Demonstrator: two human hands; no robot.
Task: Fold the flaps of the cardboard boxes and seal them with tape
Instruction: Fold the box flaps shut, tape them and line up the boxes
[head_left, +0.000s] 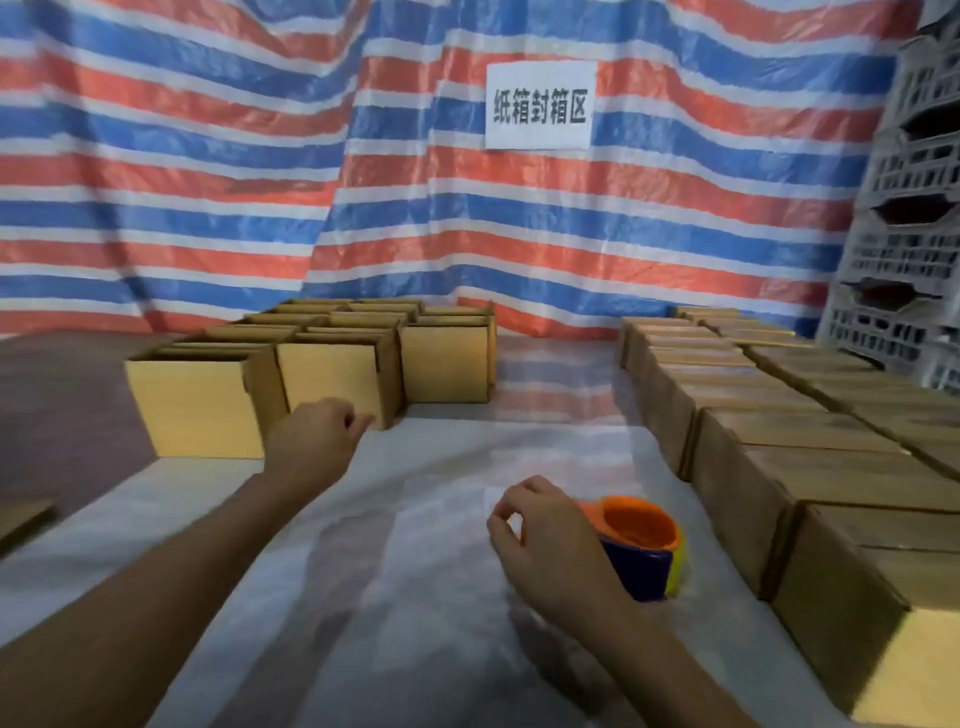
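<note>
Fingers (525, 492) of left hand (311, 441) and right hand (545, 545) curl empty; one tape dispenser (641, 545), three front boxes (327, 382).

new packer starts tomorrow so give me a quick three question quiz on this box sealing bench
1. True or false: the tape dispenser lies beside the right hand.
2. Where do the open-topped boxes stand? A. on the person's left B. on the person's right C. in the person's hands
3. Which hand is stretched toward those boxes?
Key: 1 true; 2 A; 3 the left hand.
</note>
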